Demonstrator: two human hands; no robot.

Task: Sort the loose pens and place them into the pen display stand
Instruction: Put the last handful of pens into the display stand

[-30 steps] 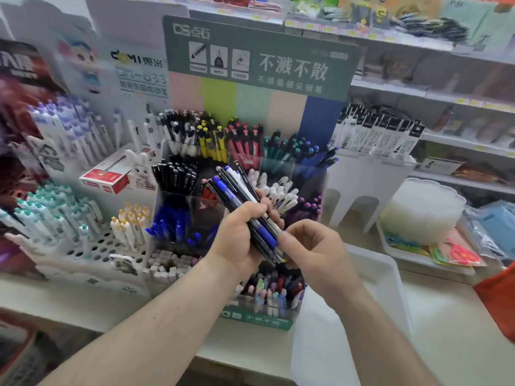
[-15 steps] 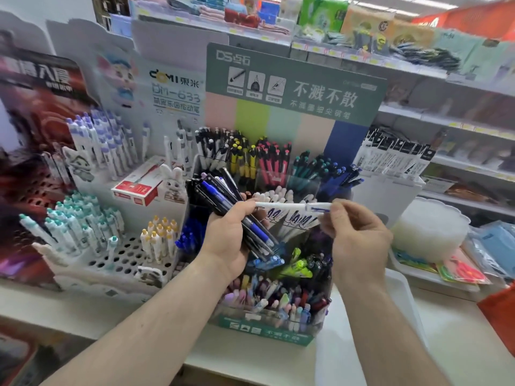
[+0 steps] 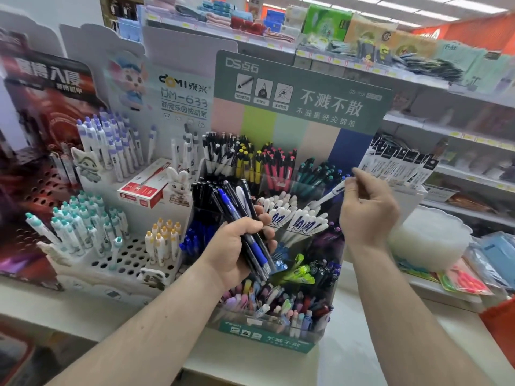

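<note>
- The left hand point(image 3: 237, 246) is clenched around a bundle of loose pens point(image 3: 239, 218), mostly black and blue barrels, fanned upward in front of the pen display stand point(image 3: 267, 337); holding the stock this way keeps it close to the compartments while the other hand picks from it.
- The right hand point(image 3: 367, 210) pinches a single white pen point(image 3: 327, 195) near its blue-tipped end, fingers curled onto it, with the barrel slanting down and left toward the middle tier.
- The white pen's lower end points at the row of white-capped pens point(image 3: 292, 215), which looks like its matching compartment (a judgement from colour alone; the motion blur hides any print on the barrel).
- Gripping the top end leaves the lower end free to slide in between its neighbours.
- The stand's tiers are sorted by colour: white, yellow, red and teal pens at the back, pastel ones at the front.
- Most of the sorting appears to remain, given the full bundle in hand.
</note>
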